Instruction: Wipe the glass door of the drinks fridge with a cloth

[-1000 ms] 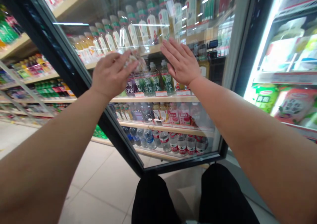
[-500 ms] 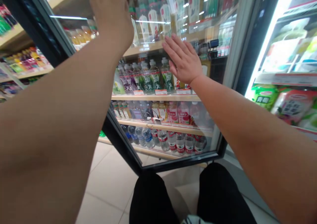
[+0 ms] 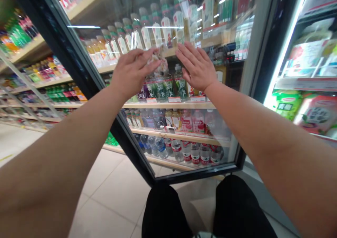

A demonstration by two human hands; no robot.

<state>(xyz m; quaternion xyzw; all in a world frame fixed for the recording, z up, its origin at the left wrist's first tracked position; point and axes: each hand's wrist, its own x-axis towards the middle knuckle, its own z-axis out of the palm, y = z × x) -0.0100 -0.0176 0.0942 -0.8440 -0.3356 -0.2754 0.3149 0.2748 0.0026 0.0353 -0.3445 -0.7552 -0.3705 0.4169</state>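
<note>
My left hand (image 3: 131, 71) is half-curled round a crumpled cloth (image 3: 160, 65), upper middle of frame, seemingly against the glass door (image 3: 196, 174). Right hand (image 3: 198, 69) is flat, fingers out, holding nothing. I'd spread the cloth, press evenly, brace with that palm.

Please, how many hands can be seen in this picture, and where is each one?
2. The left hand holds a crumpled pale wad at the glass door; the right hand, open, is farther right, palm toward the door. No other hand shows.
</note>
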